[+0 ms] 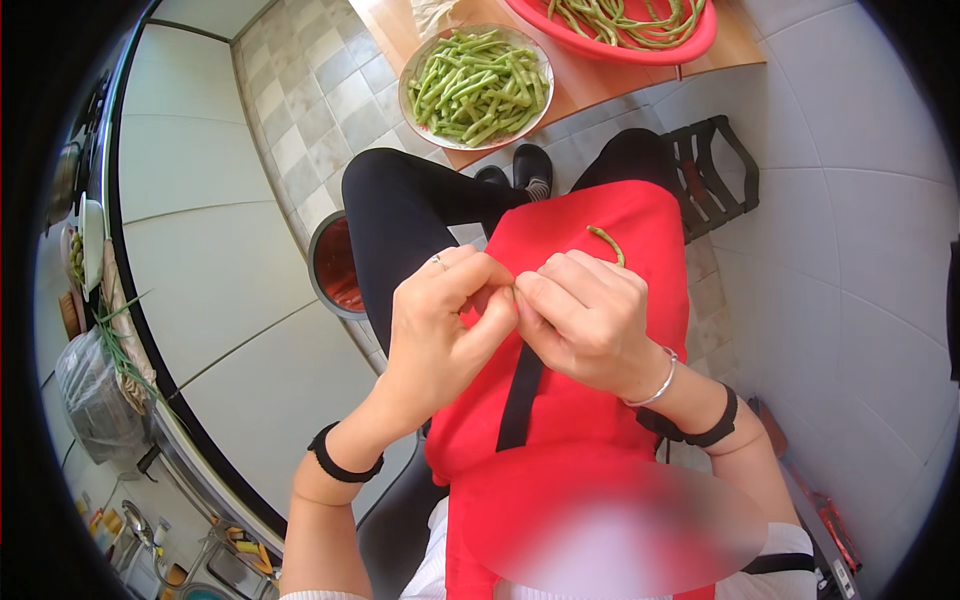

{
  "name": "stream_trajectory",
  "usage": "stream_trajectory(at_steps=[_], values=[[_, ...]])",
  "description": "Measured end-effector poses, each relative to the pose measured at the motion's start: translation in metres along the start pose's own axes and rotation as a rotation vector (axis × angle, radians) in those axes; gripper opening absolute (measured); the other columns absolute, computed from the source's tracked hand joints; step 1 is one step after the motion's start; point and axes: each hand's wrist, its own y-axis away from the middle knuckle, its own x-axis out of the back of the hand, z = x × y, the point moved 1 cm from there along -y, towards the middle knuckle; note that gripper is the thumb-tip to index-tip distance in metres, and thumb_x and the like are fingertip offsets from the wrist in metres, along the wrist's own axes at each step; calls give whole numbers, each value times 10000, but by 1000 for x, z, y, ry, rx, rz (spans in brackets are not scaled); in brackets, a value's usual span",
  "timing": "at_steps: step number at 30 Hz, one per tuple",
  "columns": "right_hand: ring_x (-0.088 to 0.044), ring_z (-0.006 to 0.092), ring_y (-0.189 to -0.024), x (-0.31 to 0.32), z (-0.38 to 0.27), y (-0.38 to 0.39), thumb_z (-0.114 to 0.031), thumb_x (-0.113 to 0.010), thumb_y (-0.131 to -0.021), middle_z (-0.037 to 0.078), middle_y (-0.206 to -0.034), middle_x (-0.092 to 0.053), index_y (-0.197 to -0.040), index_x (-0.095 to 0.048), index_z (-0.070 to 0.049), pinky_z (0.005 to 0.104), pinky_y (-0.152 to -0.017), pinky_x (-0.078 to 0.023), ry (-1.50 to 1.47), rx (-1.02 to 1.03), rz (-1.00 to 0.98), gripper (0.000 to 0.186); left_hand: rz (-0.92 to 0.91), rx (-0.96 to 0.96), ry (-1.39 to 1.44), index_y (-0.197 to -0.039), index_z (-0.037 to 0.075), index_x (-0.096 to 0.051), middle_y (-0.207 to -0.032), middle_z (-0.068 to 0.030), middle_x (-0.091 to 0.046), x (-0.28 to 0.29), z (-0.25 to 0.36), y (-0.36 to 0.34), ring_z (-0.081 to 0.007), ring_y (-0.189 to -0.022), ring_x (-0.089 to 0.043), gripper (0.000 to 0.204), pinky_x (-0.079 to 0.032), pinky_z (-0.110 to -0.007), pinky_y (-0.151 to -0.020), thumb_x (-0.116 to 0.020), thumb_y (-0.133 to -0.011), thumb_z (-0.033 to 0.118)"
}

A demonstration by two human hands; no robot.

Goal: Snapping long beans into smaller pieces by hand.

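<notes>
Above the red apron [610, 420] on my lap, both hands meet fingertip to fingertip. A green bean [606, 240] runs through my right hand [590, 318]; one end curves out past the far side of the fist. Its other end shows only as a small green bit between the fingertips. My left hand [450, 315] pinches at that spot, its thumb and forefinger closed. Beyond my knees, a plate [405, 95] holds a heap of short green bean pieces [480, 88]. To its right, long whole beans [640, 25] lie in a red basin [600, 48].
The plate and basin stand on a wooden table [575, 95]. A bin [322, 270] with a reddish inside is on the floor by my left leg. Cabinets [210, 270] and a counter with a sink [235, 572] line the left; a tiled wall [840, 230] and a black plastic stool [715, 170] are right.
</notes>
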Motion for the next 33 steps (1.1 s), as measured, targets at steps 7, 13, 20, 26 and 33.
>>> stream_trajectory(at_steps=[7,13,20,26,33], values=[[-587,197,-629,-2,2,-1,-48,-716,-713,57,-750,-578,-839,-631,-28,295,-515,-453,2,-7,37,154,-59,254,374,-849,-29,-614,-706,-41,-548,-5,-19,4,-86,-658,-473,76,-403,-253,-628,-583,-827,37],[-629,233,-675,-7,2,-1,-1,-654,-842,111,-787,-639,-910,-667,2,307,-564,-492,-370,-292,115,69,117,96,389,-867,-34,-609,-727,-42,-547,-15,-16,1,-99,-662,-498,46,-421,-254,-628,-602,-858,11],[-661,155,-765,-9,-1,4,-3,-611,-924,120,-892,-688,-990,-684,37,263,-632,-517,-645,-591,282,107,166,-90,139,-850,-19,-607,-706,-70,-540,-25,-7,-8,-170,-633,-527,54,-435,-292,-599,-629,-805,1],[-672,133,-849,-1,10,-4,-36,-620,-931,95,-924,-702,-1047,-661,47,241,-759,-525,-840,-706,259,148,116,91,349,-875,-32,-609,-729,-65,-556,-31,-8,-3,-127,-651,-532,63,-435,-265,-627,-610,-852,27],[-693,150,-837,13,18,-6,-35,-680,-865,99,-892,-705,-987,-659,39,261,-756,-534,-619,-577,-100,145,147,95,365,-984,-31,-600,-891,-14,-602,-16,-29,-3,-53,-799,-525,112,-420,-193,-734,-530,-973,56]])
